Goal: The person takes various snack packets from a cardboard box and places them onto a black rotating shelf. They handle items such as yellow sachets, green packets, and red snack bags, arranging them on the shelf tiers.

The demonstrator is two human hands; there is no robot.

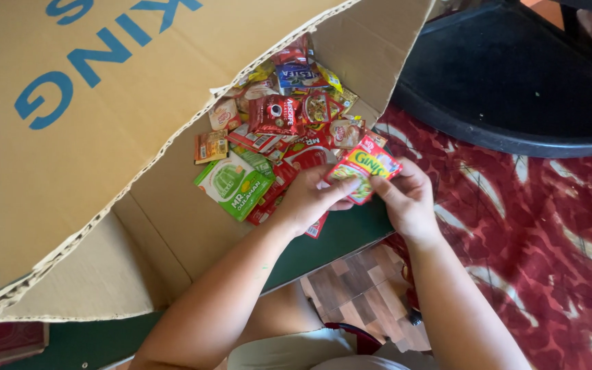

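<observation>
I have both hands pinched on one red sachet [364, 166] with a yellow-green panel, held just above the box [173, 226] edge. My left hand [312, 197] grips its lower left side, thumb on top and fingers curled under; my right hand [408, 197] nips the right edge between thumb and forefinger. I judge it light, thin and floppy, its glossy film likely slick, so the sealed edges are the place to hold it rather than the soft middle. Just beyond lies a loose pile of sachets [289, 116], a green packet [233, 185] at its near left. A red patterned rug [549, 233] lies to the right.
</observation>
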